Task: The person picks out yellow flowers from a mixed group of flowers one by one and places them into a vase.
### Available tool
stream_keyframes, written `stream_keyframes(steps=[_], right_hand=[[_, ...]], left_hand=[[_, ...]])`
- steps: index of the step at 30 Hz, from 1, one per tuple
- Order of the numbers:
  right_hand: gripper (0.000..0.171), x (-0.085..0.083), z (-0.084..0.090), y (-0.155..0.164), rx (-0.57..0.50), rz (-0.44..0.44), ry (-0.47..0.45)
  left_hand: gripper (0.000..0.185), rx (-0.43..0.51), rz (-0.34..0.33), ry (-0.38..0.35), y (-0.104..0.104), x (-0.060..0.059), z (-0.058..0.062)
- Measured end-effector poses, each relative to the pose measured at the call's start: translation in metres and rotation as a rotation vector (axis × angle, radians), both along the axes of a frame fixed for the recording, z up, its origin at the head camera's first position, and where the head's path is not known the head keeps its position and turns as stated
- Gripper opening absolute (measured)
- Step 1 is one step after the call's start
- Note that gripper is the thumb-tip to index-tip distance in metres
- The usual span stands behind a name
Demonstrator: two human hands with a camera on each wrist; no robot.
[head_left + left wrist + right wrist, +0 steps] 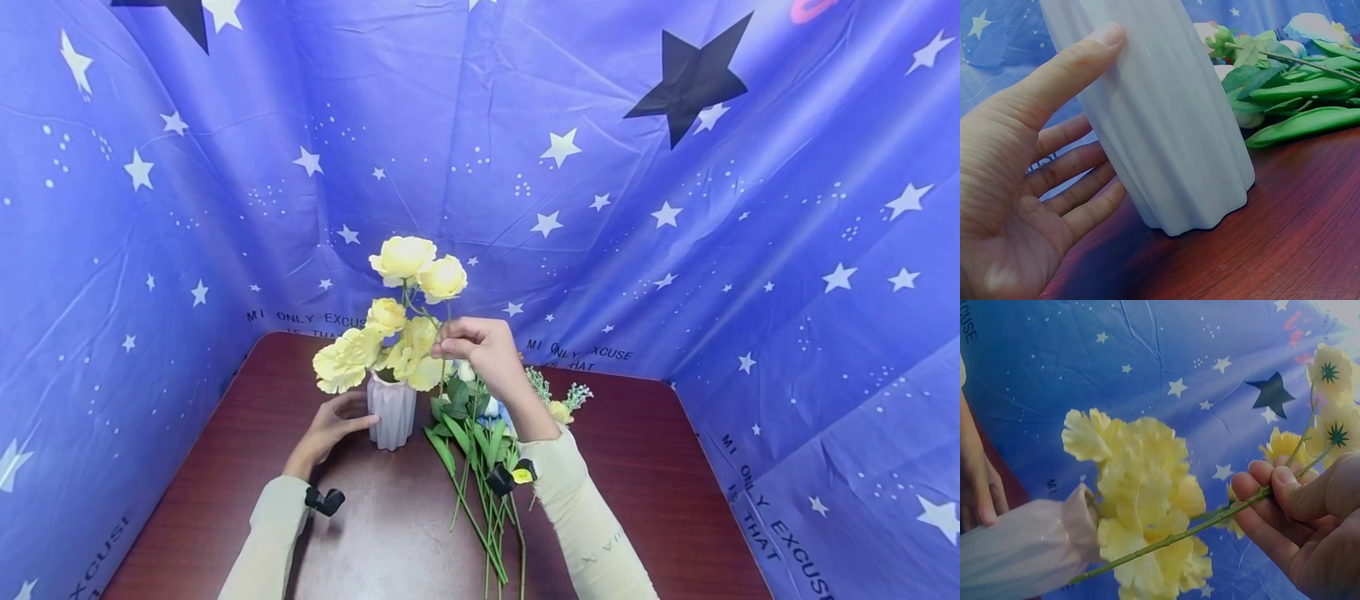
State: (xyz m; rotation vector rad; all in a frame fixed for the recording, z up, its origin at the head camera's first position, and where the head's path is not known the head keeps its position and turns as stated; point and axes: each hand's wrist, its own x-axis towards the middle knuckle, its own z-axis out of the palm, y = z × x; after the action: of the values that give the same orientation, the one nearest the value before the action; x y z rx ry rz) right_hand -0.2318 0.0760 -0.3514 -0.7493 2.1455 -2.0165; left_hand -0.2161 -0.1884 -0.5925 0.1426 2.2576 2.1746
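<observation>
A dark red-brown table (645, 467) fills the lower middle of the head view, walled on three sides by a blue starry cloth (750, 250) printed with white and black stars. Nearest the camera, at the bottom centre, a bundle of loose stems (480, 467) with green leaves lies flat on the wood, its blooms pointing away towards the backdrop. Left of centre the left hand (330, 429) rests against the side of a ribbed white vase (392, 410); the wrist view shows the thumb lying along the vase wall and the fingers behind it, straight rather than wrapped round. The vase stands upright on the table, just left of the loose stems. Above it, at the middle of the frame, the right hand (480, 350) pinches a thin green flower stem (1172, 539) between thumb and fingertips. That stem runs down into the vase mouth and carries yellow flowers (416, 267) above the hand, rising against the cloth. More yellow blooms (360, 354) crowd the vase rim.
</observation>
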Motion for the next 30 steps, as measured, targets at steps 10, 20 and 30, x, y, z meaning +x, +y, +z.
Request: stream_keyframes(steps=[10,20,30], right_hand=[[0.009,0.005,0.014,-0.024,0.013,0.021,0.138],[0.009,0.01,0.022,-0.04,0.014,-0.004,0.217],[0.011,0.011,0.009,-0.051,0.017,0.01,0.267]], left_hand=[[0.055,0.013,0.002,0.005,0.0,0.0,0.001],[0.054,0.051,-0.012,0.01,0.0,0.0,0.001],[0.056,0.012,0.001,-0.008,-0.001,0.0,0.0]])
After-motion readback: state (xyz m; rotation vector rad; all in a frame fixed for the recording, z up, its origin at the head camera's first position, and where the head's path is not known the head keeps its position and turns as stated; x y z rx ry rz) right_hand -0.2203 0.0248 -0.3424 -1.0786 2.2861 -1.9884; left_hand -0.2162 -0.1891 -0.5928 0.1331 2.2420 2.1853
